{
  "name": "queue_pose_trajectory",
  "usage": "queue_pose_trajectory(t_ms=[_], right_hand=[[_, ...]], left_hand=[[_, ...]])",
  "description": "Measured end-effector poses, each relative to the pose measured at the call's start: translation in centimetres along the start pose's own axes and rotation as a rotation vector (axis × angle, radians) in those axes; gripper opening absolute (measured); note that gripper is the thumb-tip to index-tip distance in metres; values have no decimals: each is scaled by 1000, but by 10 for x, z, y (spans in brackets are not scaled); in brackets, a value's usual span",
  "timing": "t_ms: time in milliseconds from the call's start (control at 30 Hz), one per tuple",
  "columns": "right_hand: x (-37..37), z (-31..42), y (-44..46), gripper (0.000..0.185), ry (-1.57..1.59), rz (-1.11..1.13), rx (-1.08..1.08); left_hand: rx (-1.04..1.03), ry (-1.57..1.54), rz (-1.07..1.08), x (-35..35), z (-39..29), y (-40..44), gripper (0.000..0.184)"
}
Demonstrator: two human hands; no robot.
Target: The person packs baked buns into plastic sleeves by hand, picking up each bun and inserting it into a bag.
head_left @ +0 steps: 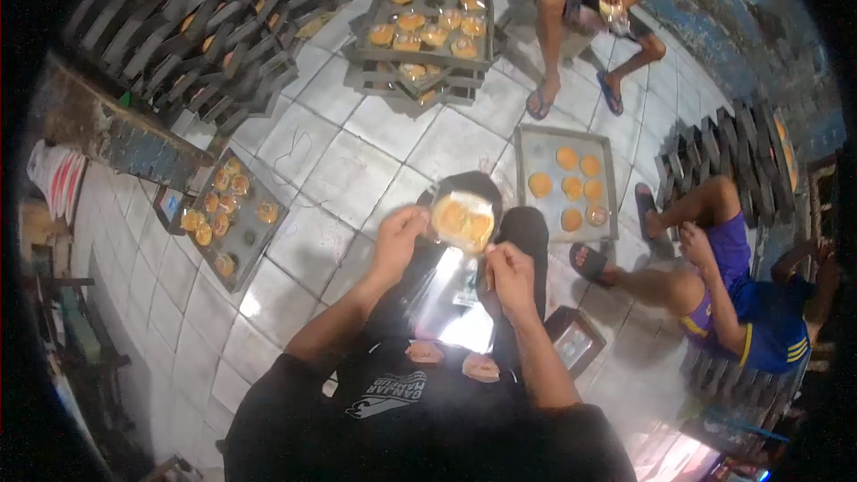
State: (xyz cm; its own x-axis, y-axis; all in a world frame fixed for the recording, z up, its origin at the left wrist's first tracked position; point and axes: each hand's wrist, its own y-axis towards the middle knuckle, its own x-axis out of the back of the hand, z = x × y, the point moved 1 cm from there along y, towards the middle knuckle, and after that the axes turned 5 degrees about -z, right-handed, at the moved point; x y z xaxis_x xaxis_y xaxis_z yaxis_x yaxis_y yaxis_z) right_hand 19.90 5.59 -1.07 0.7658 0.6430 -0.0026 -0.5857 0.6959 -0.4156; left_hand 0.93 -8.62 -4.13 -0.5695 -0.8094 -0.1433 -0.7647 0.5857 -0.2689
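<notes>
Clear-wrapped bread (453,217) showed golden and glossy

From the head camera, we looked down on the clear-wrapped bread, which was in front of the person's body, over the dark trousers (530,254). We saw a warm golden-yellow surface with deeper brown-orange patches and a paler, creamy area along the top. The outline was roughly round, and the thin film around it caught a whitish shine. We could not tell whether one piece or two lay inside.

The left hand (399,243) was pinching the film at the left edge, fingertips close together. The right hand (511,275) was pinching it at the lower right corner, thumb against finger, so we saw the bread suspended between the two.

Just below, we saw shiny clear plastic (451,299) lying over the lap, strongly glared, and nearer the black shirt (500,433) two pinkish pieces (425,352) that we could not identify. To the right, on the tiled floor (353,170), we saw a grey tray (551,221) of round golden buns (572,186); their tops looked smoother and more even in colour than the bread in the hands.
</notes>
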Motion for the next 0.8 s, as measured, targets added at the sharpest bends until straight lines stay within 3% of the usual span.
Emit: queue_pose_trajectory(t_ms=[33,67,133,167,233,267,300,333,400,433,467,533,567,633,700,733,800], right_hand=[[-2,-2,-9,16,-33,-72,136],[-7,8,-20,16,-17,-97,115],[-12,44,-29,39,277,-106,160],[-2,43,-24,39,289,-146,157],[18,40,-16,57,179,-45,163],[26,47,-10,60,156,-139,350],[43,43,3,62,-53,-259,358],[67,33,16,65,-266,-373,364],[108,-3,33,69,-459,-465,441],[133,-39,40,71,-544,-504,365],[145,-60,40,73,-625,-535,287],[140,-56,10,73,-592,-417,196],[136,-45,-8,74,-561,-325,90],[100,-12,-46,71,-537,-184,185],[69,36,-74,49,-614,-73,657],[69,52,-80,49,-606,-106,648],[66,70,-87,30,-501,150,691]], left_hand=[[22,-78,36,-10,-28,-6,18],[44,-60,57,-17,-36,-6,18],[-163,-116,226,-36,-48,2,16],[-233,-60,333,-41,-50,3,14],[-240,-28,314,-62,-60,-1,15],[-268,-1,255,-71,-62,-2,18],[-199,-67,254,-70,-55,-1,30],[-201,-72,270,-67,-57,-6,30],[-452,459,340,-58,-70,-28,50],[-528,693,398,-54,-74,-39,56],[-530,696,376,-48,-71,-47,56],[-885,1008,371,-36,-63,-60,56],[-930,1063,369,-27,-57,-63,55],[-1025,1143,420,-19,-46,-66,48],[-1147,1201,485,-26,-43,-68,42],[-1217,1066,466,-30,-47,-71,43],[-1272,931,479,-38,-55,-79,45]])
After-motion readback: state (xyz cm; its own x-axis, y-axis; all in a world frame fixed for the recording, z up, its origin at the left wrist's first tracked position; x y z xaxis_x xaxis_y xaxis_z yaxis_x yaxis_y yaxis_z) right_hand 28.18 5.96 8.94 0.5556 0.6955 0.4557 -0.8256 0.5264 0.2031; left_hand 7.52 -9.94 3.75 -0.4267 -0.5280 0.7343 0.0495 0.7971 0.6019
